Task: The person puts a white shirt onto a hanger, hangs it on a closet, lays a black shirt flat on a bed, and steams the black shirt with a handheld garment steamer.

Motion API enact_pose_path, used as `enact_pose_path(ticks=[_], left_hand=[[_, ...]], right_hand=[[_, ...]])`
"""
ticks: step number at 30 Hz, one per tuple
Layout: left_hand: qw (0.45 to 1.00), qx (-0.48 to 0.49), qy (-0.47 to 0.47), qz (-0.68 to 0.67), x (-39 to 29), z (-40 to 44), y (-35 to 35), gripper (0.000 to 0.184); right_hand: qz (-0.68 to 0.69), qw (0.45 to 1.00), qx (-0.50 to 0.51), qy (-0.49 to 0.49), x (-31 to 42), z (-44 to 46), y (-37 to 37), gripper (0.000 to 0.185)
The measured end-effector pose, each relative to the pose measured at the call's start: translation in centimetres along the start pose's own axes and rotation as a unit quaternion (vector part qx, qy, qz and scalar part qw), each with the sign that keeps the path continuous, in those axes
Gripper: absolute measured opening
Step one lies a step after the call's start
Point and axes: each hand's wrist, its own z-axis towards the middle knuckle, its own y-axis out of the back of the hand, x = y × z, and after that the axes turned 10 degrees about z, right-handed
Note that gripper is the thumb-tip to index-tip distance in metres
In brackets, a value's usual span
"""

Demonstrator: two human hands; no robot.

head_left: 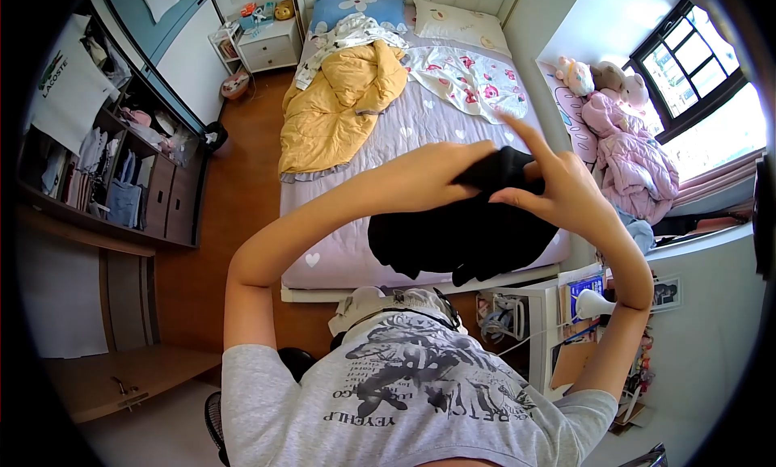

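A black garment (469,234) hangs bunched in front of my body, its lower folds over the near end of the bed; its exact kind is hard to make out. My left hand (462,166) is closed on its gathered upper part, with the fingertips hidden by the dark cloth. At the other side of that gathered part is my right hand (566,184). Its index finger points up and away from the cloth, while the thumb and another finger close on the fabric edge.
Beyond the garment stands the bed (347,274) with a yellow quilt (339,103) and two pillows. An open wardrobe (174,184) is at left. Plush toys and a pink jacket (634,156) lie by the window. A shelf with books and a white lamp (592,304) is near my right arm.
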Motion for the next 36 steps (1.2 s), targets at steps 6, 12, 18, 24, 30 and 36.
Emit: enact_pose_path(ticks=[6,12,18,24,30,36], left_hand=[[0.998,-0.057,0.002,-0.035,0.8,-1.1,-2.1,0.034],[0.979,-0.156,0.11,-0.064,5.1,-4.7,-6.1,0.044],[0.948,-0.157,0.188,-0.205,11.2,-7.3,-13.9,0.047],[0.59,0.005,0.222,-0.776,13.5,-8.9,-19.4,0.045],[0.391,-0.113,0.209,-0.889,12.3,-9.3,-21.2,0.041],[0.555,-0.226,0.115,-0.792,11.9,-13.6,-13.7,0.036]], right_hand=[[0.026,0.998,-0.035,0.045,-2.4,-1.0,0.0,0.021],[0.073,0.986,-0.149,0.026,-2.6,-2.6,0.9,0.018],[-0.035,0.965,-0.204,0.163,-3.6,-4.7,3.2,0.018],[-0.098,0.945,-0.27,0.158,-5.7,-7.8,3.6,0.017],[-0.119,0.943,-0.295,0.095,-8.0,-10.1,2.9,0.016],[0.027,0.934,-0.353,-0.055,-11.5,-12.2,-2.7,0.016]])
